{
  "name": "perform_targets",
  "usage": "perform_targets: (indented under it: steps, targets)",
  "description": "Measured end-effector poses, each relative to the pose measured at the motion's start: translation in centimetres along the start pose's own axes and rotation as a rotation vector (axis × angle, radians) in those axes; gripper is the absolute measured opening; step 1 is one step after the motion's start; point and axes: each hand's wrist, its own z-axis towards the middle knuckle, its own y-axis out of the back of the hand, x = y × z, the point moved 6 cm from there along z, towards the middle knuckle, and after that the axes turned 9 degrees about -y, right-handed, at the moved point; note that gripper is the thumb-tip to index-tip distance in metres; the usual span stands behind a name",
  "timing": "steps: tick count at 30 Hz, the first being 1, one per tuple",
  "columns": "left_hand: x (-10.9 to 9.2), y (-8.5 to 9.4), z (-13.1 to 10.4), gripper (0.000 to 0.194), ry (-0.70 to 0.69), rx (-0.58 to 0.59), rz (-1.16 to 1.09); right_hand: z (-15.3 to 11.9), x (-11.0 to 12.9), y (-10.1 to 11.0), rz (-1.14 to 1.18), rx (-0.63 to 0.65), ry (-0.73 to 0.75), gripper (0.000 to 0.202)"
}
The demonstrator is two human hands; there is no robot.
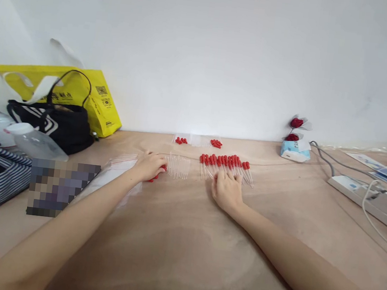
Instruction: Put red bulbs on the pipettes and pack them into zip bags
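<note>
My left hand (151, 166) is at the left with its fingers closed on a red rubber bulb (163, 167); a few more red bulbs (153, 178) lie under and beside it. Just right of it, a row of clear thin tubes (178, 166) lies side by side without bulbs. My right hand (227, 191) rests at the near side of a row of droppers (226, 160), red bulbs pointing away from me. Its fingers are curled down on a dropper, partly covering the clear tubes. Exactly how they grip it is hidden.
Clear bags with red bulbs (216, 143) lie by the wall. White zip bags (115, 173) and a pixelated flat object (62, 190) are left, near a bottle (38, 140), black bag (59, 125) and yellow bag (108, 107). Right are a tissue pack (295, 151) and power strip (365, 197).
</note>
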Motion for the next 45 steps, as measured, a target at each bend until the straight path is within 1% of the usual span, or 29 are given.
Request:
perform_targets:
  steps: [2, 4, 6, 8, 11, 12, 14, 18, 21, 23, 24, 27, 34, 39, 45]
  targets:
    - [-0.7, 0.7, -0.6, 0.008, -0.008, -0.047, 0.016, -1.1, -1.6, 0.1, 0.045, 0.016, 0.039, 0.023]
    - [-2.1, 1.5, -1.4, 0.012, -0.016, -0.123, -0.025, -1.8, -2.7, 0.3, 0.139, 0.039, 0.092, 0.021]
    - [-4.0, 2.0, -2.3, 0.017, -0.029, -0.196, -0.136, -2.2, -3.3, 0.6, 0.244, 0.054, 0.141, 0.021]
    - [-6.5, 2.0, -3.0, 0.020, -0.097, -0.236, -0.274, -2.4, -3.4, 0.8, 0.308, 0.068, 0.176, 0.024]
    - [-9.8, 1.3, -3.2, 0.021, -0.217, -0.194, -0.397, -2.6, -2.8, 1.0, 0.336, 0.114, 0.235, 0.025]
    - [-10.5, 1.1, -3.3, 0.021, -0.236, -0.180, -0.430, -2.7, -2.5, 1.0, 0.341, 0.131, 0.256, 0.025]
    - [-11.3, 0.9, -3.3, 0.022, -0.246, -0.174, -0.507, -2.8, -2.0, 1.1, 0.350, 0.153, 0.277, 0.023]
    - [-11.6, 0.9, -3.5, 0.025, -0.197, -0.197, -0.619, -3.1, -1.3, 1.4, 0.344, 0.176, 0.282, 0.019]
    - [-11.5, 0.9, -3.4, 0.023, -0.112, -0.280, -0.579, -3.3, -0.9, 1.5, 0.337, 0.191, 0.296, 0.016]
    - [-11.4, 0.7, -3.1, 0.028, -0.058, -0.330, -0.517, -3.4, -0.7, 1.5, 0.335, 0.201, 0.302, 0.017]
    - [-11.4, 0.4, -2.8, 0.027, -0.036, -0.337, -0.489, -3.4, -0.7, 1.4, 0.334, 0.205, 0.299, 0.017]
    - [-11.2, -0.3, -2.3, 0.015, 0.030, -0.341, -0.449, -3.3, -0.7, 1.1, 0.334, 0.211, 0.281, 0.022]
    - [-10.8, -0.5, -2.3, 0.011, 0.105, -0.341, -0.468, -3.5, 0.2, 1.0, 0.365, 0.198, 0.274, 0.023]
    - [-10.7, -0.5, -2.4, 0.011, 0.110, -0.346, -0.496, -3.6, 0.6, 1.3, 0.422, 0.177, 0.269, 0.022]
    - [-10.7, -0.4, -2.2, 0.014, 0.069, -0.355, -0.526, -3.8, 1.0, 1.4, 0.470, 0.170, 0.302, 0.021]
